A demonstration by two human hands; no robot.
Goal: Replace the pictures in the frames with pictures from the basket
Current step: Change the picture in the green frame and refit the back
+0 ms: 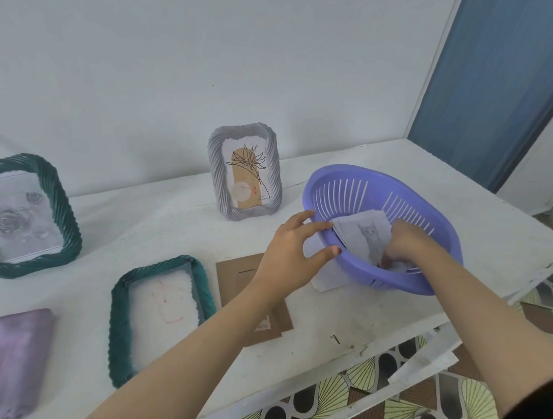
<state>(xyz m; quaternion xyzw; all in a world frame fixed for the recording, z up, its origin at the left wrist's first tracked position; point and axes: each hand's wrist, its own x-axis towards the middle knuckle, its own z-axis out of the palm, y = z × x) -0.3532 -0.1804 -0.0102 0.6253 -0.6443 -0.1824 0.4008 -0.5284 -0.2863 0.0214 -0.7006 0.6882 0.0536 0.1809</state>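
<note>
White table [342, 316] by pale wall [149, 40] and blue door [507, 80] bears purple basket [381, 278]

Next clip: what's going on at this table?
A person is fetching a picture. The left hand grips the rim of the purple basket. The right hand reaches inside, by a cat picture; whether it holds one is hidden. The front green frame lies flat, a brown backing board beside it. The grey frame and the left green frame hold pictures.
</note>
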